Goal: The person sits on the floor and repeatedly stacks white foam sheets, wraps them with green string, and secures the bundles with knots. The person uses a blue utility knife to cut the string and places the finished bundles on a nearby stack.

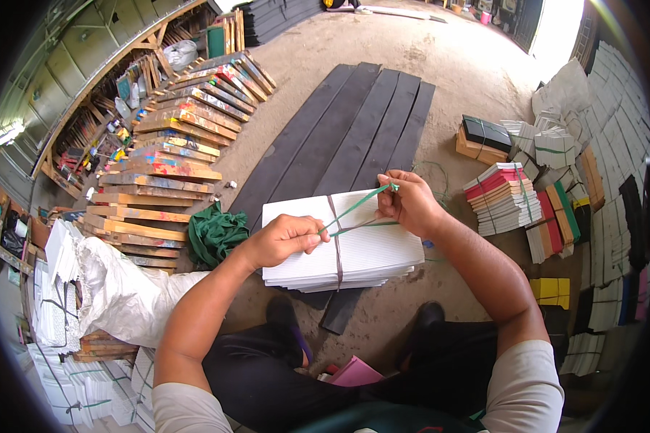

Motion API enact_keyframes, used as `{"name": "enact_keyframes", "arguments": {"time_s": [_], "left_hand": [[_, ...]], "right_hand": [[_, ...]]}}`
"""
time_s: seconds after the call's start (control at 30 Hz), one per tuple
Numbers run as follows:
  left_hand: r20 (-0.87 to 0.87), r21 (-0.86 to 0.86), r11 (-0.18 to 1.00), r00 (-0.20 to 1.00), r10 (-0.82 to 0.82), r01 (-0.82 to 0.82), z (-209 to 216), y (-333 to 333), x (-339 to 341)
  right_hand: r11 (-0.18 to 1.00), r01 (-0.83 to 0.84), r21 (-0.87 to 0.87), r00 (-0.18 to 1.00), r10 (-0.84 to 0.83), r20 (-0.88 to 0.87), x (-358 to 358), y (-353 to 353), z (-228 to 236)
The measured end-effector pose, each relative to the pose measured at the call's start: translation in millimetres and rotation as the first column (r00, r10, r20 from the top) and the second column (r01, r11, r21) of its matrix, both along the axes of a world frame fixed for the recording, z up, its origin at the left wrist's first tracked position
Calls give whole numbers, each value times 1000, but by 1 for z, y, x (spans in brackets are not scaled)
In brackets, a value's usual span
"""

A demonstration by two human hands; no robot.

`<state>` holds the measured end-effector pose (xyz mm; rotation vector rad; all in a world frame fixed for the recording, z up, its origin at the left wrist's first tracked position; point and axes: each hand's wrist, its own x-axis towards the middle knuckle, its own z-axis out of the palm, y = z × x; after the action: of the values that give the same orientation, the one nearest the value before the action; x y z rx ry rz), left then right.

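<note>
In front of me a stack of white ribbed sheets (383, 252) lies on dark boards (325, 137). A dark band crosses the stack from far to near. Above the stack, a green strap (360, 205) runs between my two hands. My left hand (285, 238) pinches one part of it over the stack's left half. With closed fingers, my right hand (406, 198) grips the strap near the far right corner, where a short end sticks up. Part of the strap also lies across the top of the stack. The fingertips partly hide where it passes.
Paint-stained wooden frames (173, 166) stand in a row at the left, with a crumpled green cloth (217, 234) and a white sack (126, 289) nearer me. Tied bundles of coloured sheets (502, 198) sit on the right. A pink piece (357, 372) lies between my feet.
</note>
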<state>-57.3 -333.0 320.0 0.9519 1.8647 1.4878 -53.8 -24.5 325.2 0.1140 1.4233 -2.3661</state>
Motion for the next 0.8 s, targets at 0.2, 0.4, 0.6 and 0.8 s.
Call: {"name": "enact_keyframes", "arguments": {"time_s": [0.2,0.4,0.6,0.8], "left_hand": [[88,220,963,986,139,-155,-7,4,-3],[-114,98,975,971,208,-198,10,0,-18],[-299,117,976,930,213,-186,3,-1,-17],[-464,129,975,858,220,-181,-14,22,-28]], "right_hand": [[959,-18,284,965,91,-245,-32,-20,57],[957,36,287,967,39,-251,-71,-30,69],[987,29,156,984,0,-178,-87,-18,43],[969,166,185,978,-137,-157,-97,-4,34]]}}
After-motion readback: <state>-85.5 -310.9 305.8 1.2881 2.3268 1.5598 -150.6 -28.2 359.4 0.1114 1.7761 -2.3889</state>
